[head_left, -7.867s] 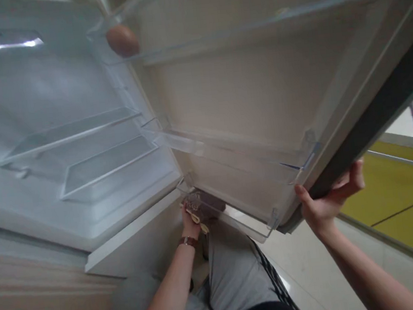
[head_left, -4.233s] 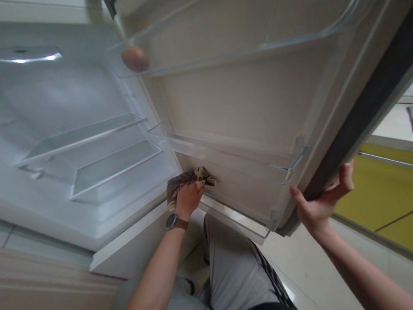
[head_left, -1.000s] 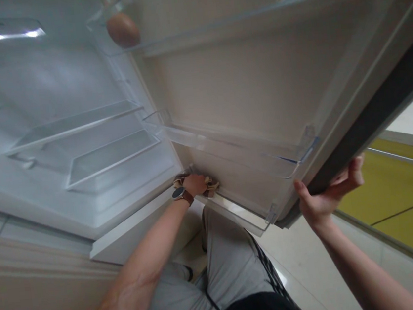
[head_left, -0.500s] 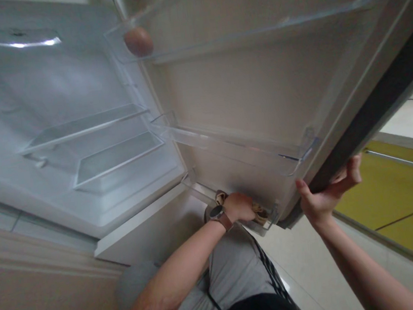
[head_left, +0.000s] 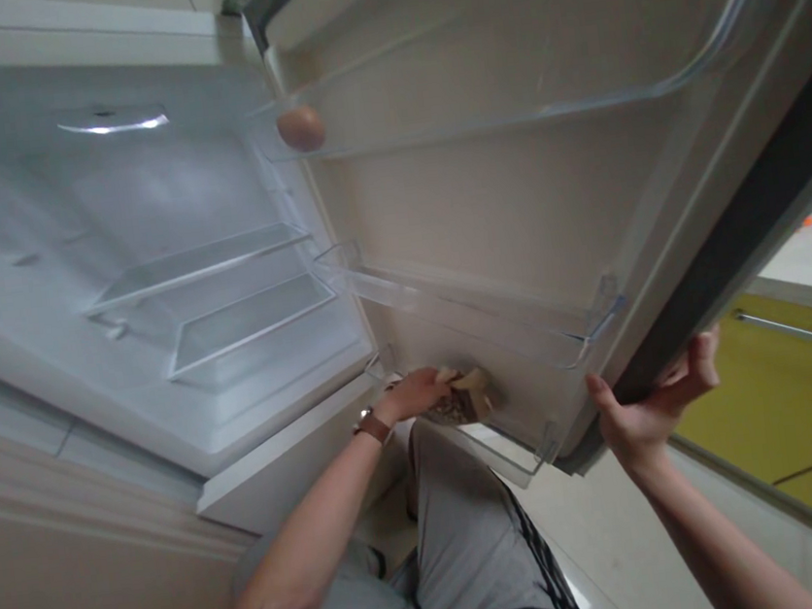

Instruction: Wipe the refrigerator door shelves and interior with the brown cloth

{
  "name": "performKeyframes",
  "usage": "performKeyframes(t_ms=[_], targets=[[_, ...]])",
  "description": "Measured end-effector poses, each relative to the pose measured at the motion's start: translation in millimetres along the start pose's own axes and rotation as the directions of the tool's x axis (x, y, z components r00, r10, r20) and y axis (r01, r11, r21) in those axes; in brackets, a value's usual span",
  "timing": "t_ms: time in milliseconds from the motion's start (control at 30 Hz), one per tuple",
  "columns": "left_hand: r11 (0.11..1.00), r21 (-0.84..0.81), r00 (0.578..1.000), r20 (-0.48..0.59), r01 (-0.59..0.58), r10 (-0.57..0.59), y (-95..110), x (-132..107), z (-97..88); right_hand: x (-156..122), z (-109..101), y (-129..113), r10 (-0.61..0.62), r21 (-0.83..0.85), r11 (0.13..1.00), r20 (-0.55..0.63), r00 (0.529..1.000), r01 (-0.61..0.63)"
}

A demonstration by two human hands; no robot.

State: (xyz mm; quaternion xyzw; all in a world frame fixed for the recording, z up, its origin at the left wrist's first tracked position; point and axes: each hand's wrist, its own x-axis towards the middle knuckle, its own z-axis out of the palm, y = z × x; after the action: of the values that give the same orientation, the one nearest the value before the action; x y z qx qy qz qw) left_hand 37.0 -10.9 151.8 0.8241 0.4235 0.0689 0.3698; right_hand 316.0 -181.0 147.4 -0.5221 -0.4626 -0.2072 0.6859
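Observation:
I look up into an open fridge. My left hand (head_left: 416, 393), with a brown-strapped watch on the wrist, presses a brown and beige cloth (head_left: 465, 399) against the inner door wall, inside the lowest clear door bin (head_left: 522, 457). Its fingers are closed on the cloth. My right hand (head_left: 652, 403) grips the dark outer edge of the fridge door (head_left: 741, 227), thumb on the inner side and fingers wrapped round the edge. A single brown egg (head_left: 300, 128) rests in the top door shelf.
The white fridge compartment (head_left: 168, 214) holds two glass shelves (head_left: 202, 259) with nothing on them. A middle clear door bin (head_left: 466, 312) spans the door. My grey trousers are below. A yellow cabinet front (head_left: 777, 409) and pale floor lie at the right.
Over the last second my left hand has slid the cloth along the lowest door bin, out toward the right end and now back to its middle. My right hand has stayed on the door edge.

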Motion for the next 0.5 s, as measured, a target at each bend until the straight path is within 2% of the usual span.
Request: performKeyframes(t_ms=[33, 67, 133, 200, 267, 333, 400, 467, 500], targets=[[0.973, -0.229, 0.995, -0.099, 0.01, -0.034, -13, 0, -14.0, 0, 0, -1, -0.055, -0.003, 0.998, 0.012, 0.998, 0.055], [0.893, -0.45, 0.976, -0.2, -0.009, -0.091, -24, -2, -28.3, 0, 0, -1, -0.115, -0.004, 0.993, 0.024, 0.993, 0.116], [0.624, -0.766, 0.889, -0.381, -0.151, -0.253, -43, -8, -55.7, 1, 0, -3, -0.183, 0.005, 0.983, 0.032, 0.982, 0.183], [0.352, -0.866, 0.792, -0.479, -0.355, -0.379, -52, -17, -77.9, 1, 0, -4, -0.179, 0.013, 0.984, 0.023, 0.984, 0.178], [0.181, -0.838, 0.725, -0.538, -0.515, -0.43, -50, -23, -90.3, 2, 0, -5, -0.155, 0.013, 0.988, 0.013, 0.988, 0.155], [0.112, -0.787, 0.676, -0.585, -0.607, -0.448, -40, -21, -90.7, 1, 0, -5, -0.139, 0.014, 0.99, 0.013, 0.99, 0.139], [0.104, -0.74, 0.624, -0.625, -0.664, -0.468, -22, -10, -80.2, 1, 0, -4, -0.133, 0.017, 0.991, 0.014, 0.991, 0.133], [0.15, -0.702, 0.573, -0.668, -0.696, -0.474, -1, 10, -62.8, -1, -1, -3, -0.139, 0.021, 0.99, 0.011, 0.99, 0.139], [0.204, -0.687, 0.553, -0.697, -0.698, -0.456, 10, 20, -52.7, -2, -1, -3, -0.145, 0.024, 0.989, 0.006, 0.989, 0.144]])
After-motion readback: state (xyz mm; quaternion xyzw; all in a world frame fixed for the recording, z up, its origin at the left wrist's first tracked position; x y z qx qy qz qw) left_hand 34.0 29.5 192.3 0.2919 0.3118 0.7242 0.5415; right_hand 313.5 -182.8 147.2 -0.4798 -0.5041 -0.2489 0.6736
